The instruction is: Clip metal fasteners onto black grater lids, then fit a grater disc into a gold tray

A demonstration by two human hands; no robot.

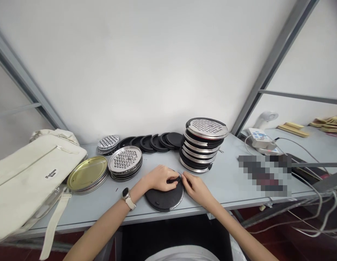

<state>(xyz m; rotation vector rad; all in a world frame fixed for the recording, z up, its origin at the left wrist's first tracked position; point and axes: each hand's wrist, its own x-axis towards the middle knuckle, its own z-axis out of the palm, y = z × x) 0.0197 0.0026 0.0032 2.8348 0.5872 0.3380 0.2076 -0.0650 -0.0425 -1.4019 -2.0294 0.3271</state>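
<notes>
A round black disc (pixel 164 197) with a thin shiny metal edge on its right lies flat near the table's front edge. My left hand (pixel 163 178) rests over its upper part, fingers curled in and pressing at the rim. At the disc's upper right edge, my right hand (pixel 192 184) pinches the rim with thumb and fingers. Both sets of fingertips nearly meet there, hiding the small part between them. Just behind my right hand stands a tall stack of round graters (pixel 206 128) with black rims.
Left of my hands are stacked metal grater plates (pixel 125 159) and gold-coloured round plates (pixel 89 172). Black curved rim pieces (pixel 146 143) lie along the wall beside small grater discs (pixel 108 142). A cream bag (pixel 35 177) occupies the left end; cables and a white device (pixel 259 136) are at right.
</notes>
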